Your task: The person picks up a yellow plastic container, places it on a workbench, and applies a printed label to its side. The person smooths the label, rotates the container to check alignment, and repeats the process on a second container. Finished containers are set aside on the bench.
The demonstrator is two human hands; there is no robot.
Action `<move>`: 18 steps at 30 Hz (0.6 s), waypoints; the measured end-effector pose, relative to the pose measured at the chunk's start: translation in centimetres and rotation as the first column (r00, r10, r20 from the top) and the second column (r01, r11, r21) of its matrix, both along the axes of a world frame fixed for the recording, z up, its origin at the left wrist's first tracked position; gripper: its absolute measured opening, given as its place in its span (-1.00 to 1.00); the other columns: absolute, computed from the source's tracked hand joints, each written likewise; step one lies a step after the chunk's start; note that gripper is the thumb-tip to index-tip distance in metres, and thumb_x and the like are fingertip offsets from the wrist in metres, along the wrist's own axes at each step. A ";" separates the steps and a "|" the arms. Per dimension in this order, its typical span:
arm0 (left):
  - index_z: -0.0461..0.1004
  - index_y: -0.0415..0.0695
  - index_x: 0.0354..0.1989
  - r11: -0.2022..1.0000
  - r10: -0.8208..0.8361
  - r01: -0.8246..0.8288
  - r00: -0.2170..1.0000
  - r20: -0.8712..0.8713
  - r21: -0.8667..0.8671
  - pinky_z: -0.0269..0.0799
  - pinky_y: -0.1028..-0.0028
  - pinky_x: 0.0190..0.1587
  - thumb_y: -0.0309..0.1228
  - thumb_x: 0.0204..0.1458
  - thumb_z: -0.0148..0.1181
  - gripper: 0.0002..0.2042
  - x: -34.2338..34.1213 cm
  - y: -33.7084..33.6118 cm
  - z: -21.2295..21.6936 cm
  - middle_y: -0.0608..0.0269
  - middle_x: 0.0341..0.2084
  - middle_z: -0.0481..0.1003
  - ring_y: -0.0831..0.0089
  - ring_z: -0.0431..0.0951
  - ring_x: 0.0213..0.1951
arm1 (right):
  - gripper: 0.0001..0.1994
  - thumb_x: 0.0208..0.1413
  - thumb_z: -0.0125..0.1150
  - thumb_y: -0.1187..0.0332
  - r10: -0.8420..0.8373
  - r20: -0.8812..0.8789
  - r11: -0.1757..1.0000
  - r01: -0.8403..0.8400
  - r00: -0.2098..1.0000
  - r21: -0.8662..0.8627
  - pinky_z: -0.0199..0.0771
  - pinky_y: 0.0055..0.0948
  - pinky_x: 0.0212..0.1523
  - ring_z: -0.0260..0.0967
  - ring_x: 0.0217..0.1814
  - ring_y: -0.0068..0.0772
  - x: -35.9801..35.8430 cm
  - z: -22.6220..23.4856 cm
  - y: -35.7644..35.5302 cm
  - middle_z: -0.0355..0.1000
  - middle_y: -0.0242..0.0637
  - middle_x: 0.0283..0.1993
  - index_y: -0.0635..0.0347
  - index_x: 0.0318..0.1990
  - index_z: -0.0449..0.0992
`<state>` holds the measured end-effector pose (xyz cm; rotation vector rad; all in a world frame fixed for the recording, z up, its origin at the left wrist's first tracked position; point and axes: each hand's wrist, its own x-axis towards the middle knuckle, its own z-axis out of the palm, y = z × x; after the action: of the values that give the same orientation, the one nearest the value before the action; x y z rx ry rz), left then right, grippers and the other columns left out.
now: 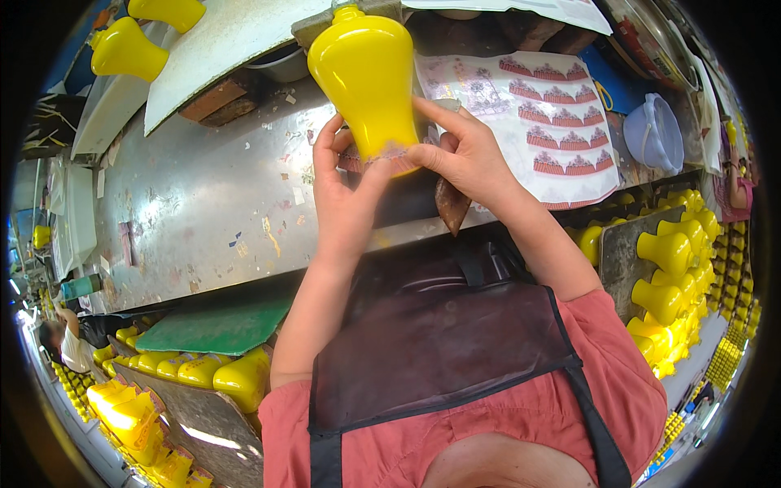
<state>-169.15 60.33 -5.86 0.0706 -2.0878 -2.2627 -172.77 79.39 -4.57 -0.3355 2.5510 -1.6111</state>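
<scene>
A glossy yellow vase (362,77) stands in front of me, its narrow neck pointing away and its flared foot toward me. A thin pink-and-purple patterned decal strip (389,152) curves around the foot. My left hand (346,175) is closed at the foot's left side, thumb and fingers pinching the strip. My right hand (468,150) grips the strip's other side with its thumb, its index finger along the vase. Beneath the right palm hangs a brown, pointed flat piece (451,207); whether that hand holds it I cannot tell.
A metal worktable (203,203) carries paper scraps. On the right lie a decal sheet (561,183) with rows of similar strips and a pale blue bucket (653,134). Yellow vases (667,252) crowd boards on both sides. A green board (213,325) lies at lower left; another person (77,342) is beyond.
</scene>
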 end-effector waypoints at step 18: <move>-0.01 -0.10 0.45 0.997 -0.060 0.057 0.997 -0.056 -0.050 0.21 0.28 0.32 -0.41 0.01 0.31 -0.18 0.4 0.2 0.3 0.05 0.21 0.23 0.29 0.27 0.22 | -0.69 -0.04 0.38 0.49 0.195 -0.564 0.978 -0.118 0.803 0.170 0.54 -0.29 -0.25 0.48 -0.29 -0.10 -1.4 3.9 0.1 0.55 -0.16 -0.24 0.17 -0.08 0.56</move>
<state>-168.72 60.51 -5.52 -0.0580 -2.1413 -2.2160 -174.19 79.49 -0.63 -1.1556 2.9164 -1.4355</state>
